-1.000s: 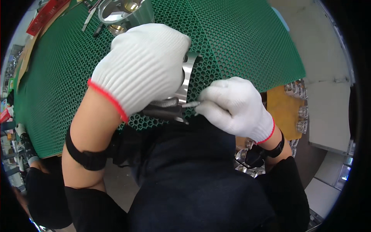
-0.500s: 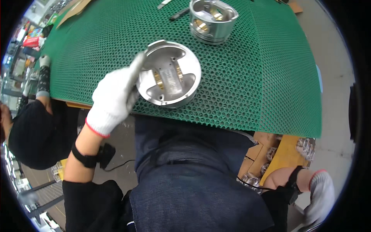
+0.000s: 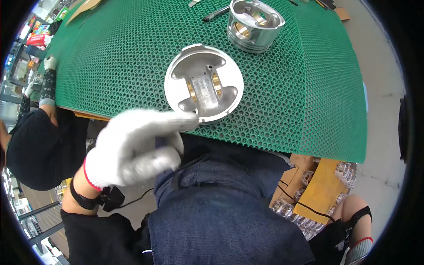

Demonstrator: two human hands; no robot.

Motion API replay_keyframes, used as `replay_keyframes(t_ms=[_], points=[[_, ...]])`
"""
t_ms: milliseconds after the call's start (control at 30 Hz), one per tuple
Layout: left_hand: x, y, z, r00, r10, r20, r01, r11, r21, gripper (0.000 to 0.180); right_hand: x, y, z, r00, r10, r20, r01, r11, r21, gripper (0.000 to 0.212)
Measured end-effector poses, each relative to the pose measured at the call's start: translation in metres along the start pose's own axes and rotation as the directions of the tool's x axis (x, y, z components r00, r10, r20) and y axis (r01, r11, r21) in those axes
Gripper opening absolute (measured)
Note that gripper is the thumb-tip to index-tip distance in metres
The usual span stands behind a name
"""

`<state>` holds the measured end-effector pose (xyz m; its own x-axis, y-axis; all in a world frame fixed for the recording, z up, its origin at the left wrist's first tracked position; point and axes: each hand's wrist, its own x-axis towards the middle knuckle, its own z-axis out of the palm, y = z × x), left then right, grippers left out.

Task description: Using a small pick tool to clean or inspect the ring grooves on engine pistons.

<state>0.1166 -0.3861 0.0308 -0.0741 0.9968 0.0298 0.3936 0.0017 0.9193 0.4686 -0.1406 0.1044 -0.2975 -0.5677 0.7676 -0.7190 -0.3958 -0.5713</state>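
Note:
A silver piston (image 3: pixel 204 84) lies on the green perforated mat (image 3: pixel 132 75), its hollow side up, with brass-coloured rings inside its pin bores. My left hand (image 3: pixel 134 148), in a white knitted glove with a red cuff, is at the mat's near edge, just below the piston. Its fingers are stretched out and apart, slightly smeared, with nothing in them. The fingertips overlap the piston's lower rim; whether they touch it I cannot tell. Down at the lower right, my right hand (image 3: pixel 360 251) shows little more than its glove cuff, and its fingers are hidden.
A second piston (image 3: pixel 255 28) stands farther back on the mat, beside a black pen-like tool (image 3: pixel 216 14). Below the mat's right side, several pistons (image 3: pixel 344 172) sit among yellow dividers (image 3: pixel 324 187) and cardboard. At left, another person's gloved hand (image 3: pixel 50 63) rests near the mat's edge.
My left hand has come off the piston's left side and moved down toward me. My right hand has dropped lower, mostly out of view. The view has shifted slightly.

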Motion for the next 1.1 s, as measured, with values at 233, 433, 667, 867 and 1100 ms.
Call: replay_keyframes(t_ms=[233,433,667,867,1100], points=[[0.066,-0.028,-0.018,0.888,0.252,0.384,-0.452,0.321,0.832,0.048,-0.067,0.088,-0.037,0.863,0.345,-0.369,-0.243,0.924,0.296,0.017],[0.087,-0.034,-0.094,0.949,0.269,0.165,-0.241,0.284,0.928,0.049,-0.121,0.113,-0.003,-0.257,0.492,-0.832,-0.257,0.795,0.549,0.035],[0.09,-0.094,-0.192,0.777,-0.099,-0.621,0.629,0.157,0.762,0.053,-0.145,0.125,0.002,-0.067,0.376,-0.924,0.004,0.926,0.377,0.034],[0.198,-0.02,-0.057,0.892,0.437,0.115,-0.237,0.237,0.942,0.056,-0.147,0.123,0.0,-0.078,0.437,-0.896,0.092,0.898,0.43,0.032],[0.209,-0.036,-0.028,0.871,0.407,0.276,-0.325,0.057,0.944,0.039,-0.151,0.127,-0.002,-0.054,0.405,-0.913,0.082,0.913,0.4,0.033]])
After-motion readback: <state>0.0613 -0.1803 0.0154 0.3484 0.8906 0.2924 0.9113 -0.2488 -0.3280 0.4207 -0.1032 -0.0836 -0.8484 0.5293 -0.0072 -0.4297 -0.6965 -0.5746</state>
